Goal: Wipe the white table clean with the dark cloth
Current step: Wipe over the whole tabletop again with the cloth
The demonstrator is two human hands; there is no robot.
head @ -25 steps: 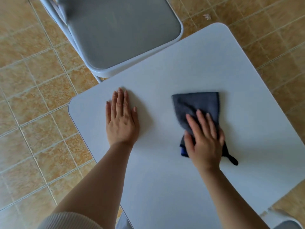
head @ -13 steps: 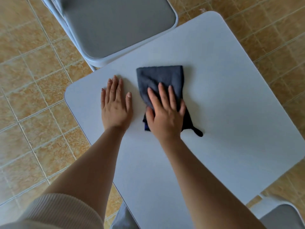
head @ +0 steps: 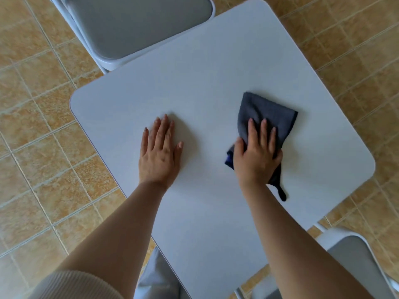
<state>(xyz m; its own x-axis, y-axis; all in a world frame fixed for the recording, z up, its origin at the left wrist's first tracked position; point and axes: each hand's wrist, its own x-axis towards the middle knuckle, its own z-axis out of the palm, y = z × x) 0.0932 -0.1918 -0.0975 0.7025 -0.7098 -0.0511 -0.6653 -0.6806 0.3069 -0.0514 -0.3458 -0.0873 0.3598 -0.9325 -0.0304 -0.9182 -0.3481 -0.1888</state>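
Observation:
The white table (head: 205,67) is a square top with rounded corners that fills the middle of the view. A folded dark cloth (head: 265,113) lies on its right half, with a small loop tail trailing toward me. My right hand (head: 257,156) presses flat on the near part of the cloth, thumb hooked over its left edge. My left hand (head: 159,152) rests palm down on the bare tabletop to the left, fingers together, holding nothing.
A grey-seated folding chair (head: 138,24) stands against the table's far left edge. A second grey chair (head: 354,260) sits at the near right corner. Tan floor tiles (head: 36,147) surround the table.
My right hand has slid the cloth from beside my left hand out toward the table's right side. The left hand has stayed planted on the table.

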